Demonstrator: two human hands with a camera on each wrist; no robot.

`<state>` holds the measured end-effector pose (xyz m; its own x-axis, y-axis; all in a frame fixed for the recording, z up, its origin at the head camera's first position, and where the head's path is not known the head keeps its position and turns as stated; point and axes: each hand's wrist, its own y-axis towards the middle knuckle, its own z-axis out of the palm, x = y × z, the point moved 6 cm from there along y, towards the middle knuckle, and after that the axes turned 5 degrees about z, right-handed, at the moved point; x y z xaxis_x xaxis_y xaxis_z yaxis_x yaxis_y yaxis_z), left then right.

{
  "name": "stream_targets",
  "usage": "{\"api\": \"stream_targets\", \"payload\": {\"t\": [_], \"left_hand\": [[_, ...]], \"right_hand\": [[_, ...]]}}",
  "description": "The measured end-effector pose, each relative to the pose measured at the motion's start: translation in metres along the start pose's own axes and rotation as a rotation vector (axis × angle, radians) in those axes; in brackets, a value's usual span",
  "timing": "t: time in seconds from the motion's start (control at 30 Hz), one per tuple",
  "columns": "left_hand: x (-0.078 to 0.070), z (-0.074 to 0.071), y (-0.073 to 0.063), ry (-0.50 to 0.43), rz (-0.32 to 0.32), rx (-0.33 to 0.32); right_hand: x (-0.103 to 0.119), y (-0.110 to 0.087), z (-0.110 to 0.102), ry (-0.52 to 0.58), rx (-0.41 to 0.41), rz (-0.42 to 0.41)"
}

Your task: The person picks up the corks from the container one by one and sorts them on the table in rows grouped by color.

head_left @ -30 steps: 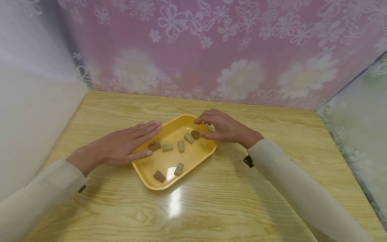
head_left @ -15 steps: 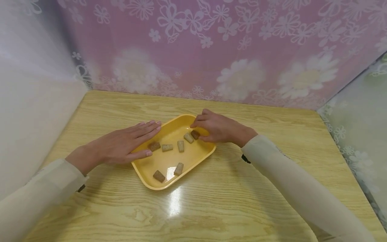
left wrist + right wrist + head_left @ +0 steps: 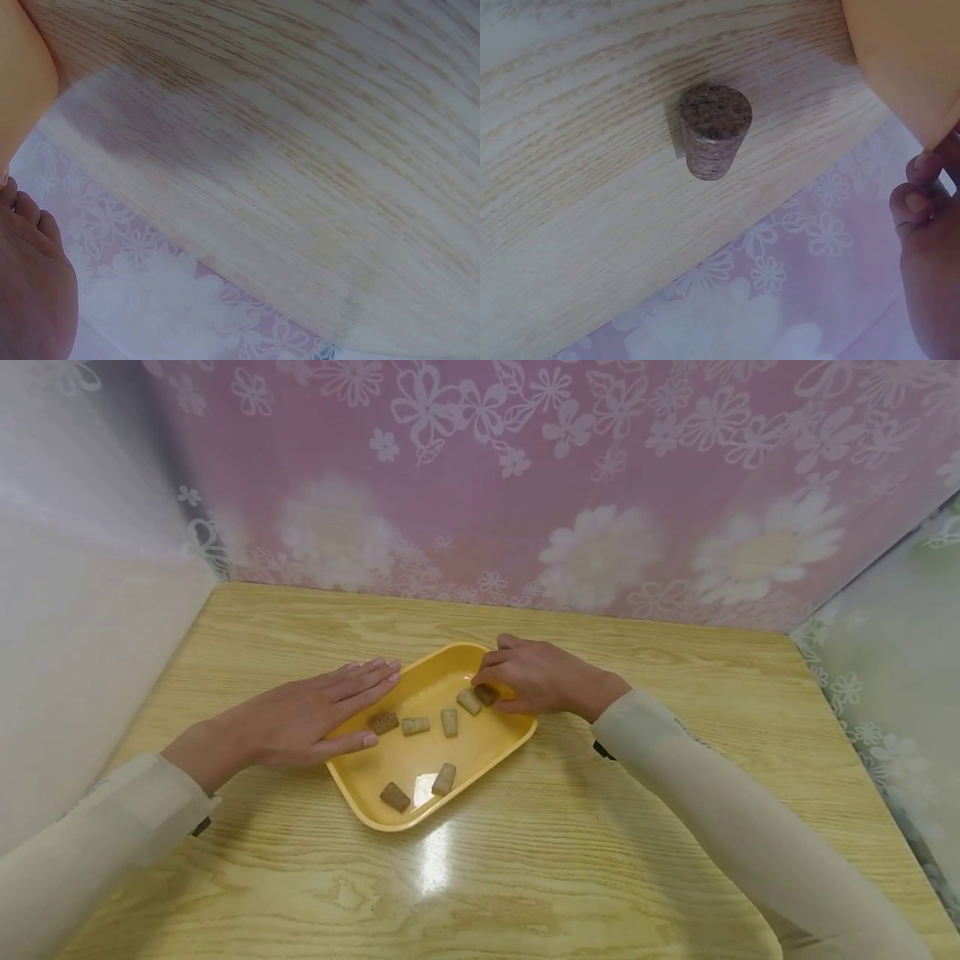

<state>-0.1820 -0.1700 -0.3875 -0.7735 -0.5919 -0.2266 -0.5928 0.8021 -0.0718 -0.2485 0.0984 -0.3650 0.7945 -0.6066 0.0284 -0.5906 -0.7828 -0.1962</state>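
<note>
A yellow tray (image 3: 448, 819) lies slantwise on the table, holding several tapered corks, some light and some dark brown. My left hand (image 3: 303, 714) rests along its left end with fingers straight. My right hand (image 3: 547, 678) reaches over the right end, thumb and finger pinching a dark brown cork (image 3: 486, 695) close beside a light cork (image 3: 468, 701). In the right wrist view, curled fingers (image 3: 924, 169) show at the tray's edge. The left wrist view has the tray's side and part of the left hand (image 3: 34, 277).
Another dark brown cork (image 3: 714, 131) stands upright on the wooden table (image 3: 480, 902) outside the tray, hidden from the head view. A pink flowered curtain (image 3: 487, 485) borders the back edge, with pale sheets (image 3: 90, 568) at both sides.
My right hand has moved left and down into the tray, its thumb and finger closing around the dark cork. The left hand and tray stay practically where they were.
</note>
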Motion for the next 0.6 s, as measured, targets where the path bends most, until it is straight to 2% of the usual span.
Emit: {"api": "stream_targets", "payload": {"t": [0.27,0.5,0.6], "left_hand": [[-0.0008,-0.0008,0.0002,0.004,0.0,0.001],[-0.0021,-0.0019,0.0006,0.01,0.016,-0.007],[-0.0025,-0.0015,0.0011,0.015,0.024,-0.011]], "right_hand": [[0.0032,0.0035,0.0011,-0.03,0.002,-0.023],[0.007,0.004,0.0003,-0.025,-0.077,-0.066],[0.0068,0.0035,-0.0006,-0.005,-0.087,-0.072]]}}
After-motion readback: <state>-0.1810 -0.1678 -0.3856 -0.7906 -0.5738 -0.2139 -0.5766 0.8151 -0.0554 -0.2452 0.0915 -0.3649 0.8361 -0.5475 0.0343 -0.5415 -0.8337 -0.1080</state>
